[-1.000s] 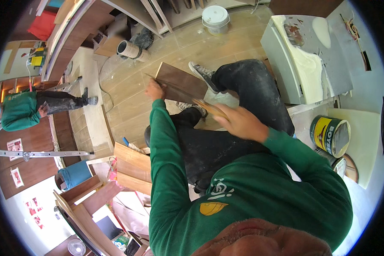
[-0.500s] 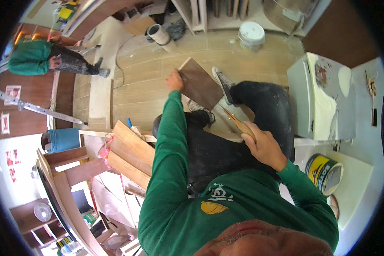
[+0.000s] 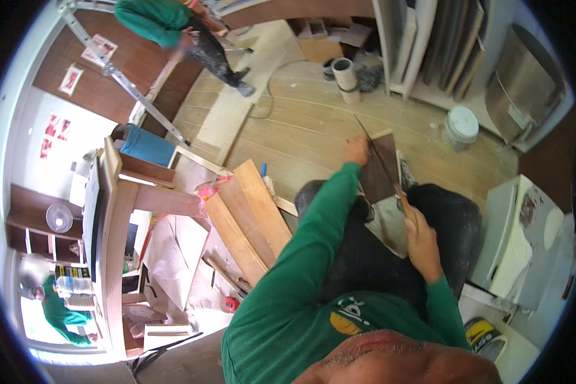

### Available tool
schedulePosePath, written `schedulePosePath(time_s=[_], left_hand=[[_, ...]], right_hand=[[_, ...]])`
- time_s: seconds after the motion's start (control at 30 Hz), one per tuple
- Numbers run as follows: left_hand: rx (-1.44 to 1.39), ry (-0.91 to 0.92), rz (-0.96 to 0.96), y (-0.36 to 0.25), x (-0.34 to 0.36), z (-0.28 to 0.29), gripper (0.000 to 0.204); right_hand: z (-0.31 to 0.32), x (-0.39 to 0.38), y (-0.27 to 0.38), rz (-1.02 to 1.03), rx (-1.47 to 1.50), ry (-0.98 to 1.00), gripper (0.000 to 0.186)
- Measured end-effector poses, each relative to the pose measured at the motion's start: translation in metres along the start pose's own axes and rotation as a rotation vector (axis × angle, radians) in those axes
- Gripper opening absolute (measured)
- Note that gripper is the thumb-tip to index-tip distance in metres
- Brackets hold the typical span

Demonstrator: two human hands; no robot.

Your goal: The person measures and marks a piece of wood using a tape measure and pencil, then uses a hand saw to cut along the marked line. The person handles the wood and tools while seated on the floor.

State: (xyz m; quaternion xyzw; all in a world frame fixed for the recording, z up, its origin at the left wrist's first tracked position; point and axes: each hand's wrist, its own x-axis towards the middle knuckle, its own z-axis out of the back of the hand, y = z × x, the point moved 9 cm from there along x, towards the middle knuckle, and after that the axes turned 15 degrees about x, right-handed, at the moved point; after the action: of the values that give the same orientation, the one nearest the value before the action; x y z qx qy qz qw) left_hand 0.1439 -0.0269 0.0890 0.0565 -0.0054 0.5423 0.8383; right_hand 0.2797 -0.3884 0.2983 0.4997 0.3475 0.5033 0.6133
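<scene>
My left hand (image 3: 356,151) is closed on the left edge of a dark brown board (image 3: 385,176), held in front of my knees. The board has a paler strip along its far edge. Wrapped round the wooden handle of a handsaw (image 3: 408,206) is my right hand (image 3: 424,246). The saw's narrow dark blade, seen nearly edge-on, runs away from me across the board, and its tip passes beyond the far edge near my left hand. I cannot tell whether the teeth touch the board.
Wood planks (image 3: 246,221) lie to my left beside a workbench (image 3: 112,256). A white bucket (image 3: 461,127) stands on the floor at the far right, a white cabinet (image 3: 496,224) nearer. Far left are a ladder (image 3: 134,96) and a co-worker (image 3: 205,51); another person (image 3: 61,307) is at lower left.
The view has turned, so the surroundings sit differently. The saw blade now extends over the board toward my left hand; before, it pointed at the board's near corner. The left hand still grips the board.
</scene>
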Motion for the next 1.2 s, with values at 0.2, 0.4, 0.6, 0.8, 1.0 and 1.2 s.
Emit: schedulePosePath(time_s=[0.2, 0.4, 0.6, 0.8, 1.0, 1.2], left_hand=[[0.014, -0.085, 0.001, -0.025, -0.012, 0.029, 0.034], [0.011, -0.014, 0.044, -0.002, -0.012, 0.018, 0.05], [-0.022, 0.135, 0.034, -0.016, -0.007, 0.02, 0.085], [-0.161, 0.515, -0.156, 0.002, 0.004, 0.017, 0.108], [-0.194, 0.37, -0.114, 0.022, -0.01, 0.017, 0.097], [-0.256, 0.363, 0.014, -0.002, -0.013, 0.028, 0.095]], right_hand=[[0.006, -0.021, 0.011, -0.161, 0.026, 0.055, 0.043], [-0.009, -0.029, -0.011, -0.159, 0.136, 0.129, 0.05], [-0.005, -0.034, -0.036, -0.135, 0.1, 0.092, 0.06], [-0.007, -0.037, -0.049, -0.21, 0.093, 0.126, 0.063], [-0.01, -0.033, -0.044, -0.224, 0.154, 0.155, 0.064], [-0.006, -0.03, -0.054, -0.162, 0.099, 0.15, 0.064]])
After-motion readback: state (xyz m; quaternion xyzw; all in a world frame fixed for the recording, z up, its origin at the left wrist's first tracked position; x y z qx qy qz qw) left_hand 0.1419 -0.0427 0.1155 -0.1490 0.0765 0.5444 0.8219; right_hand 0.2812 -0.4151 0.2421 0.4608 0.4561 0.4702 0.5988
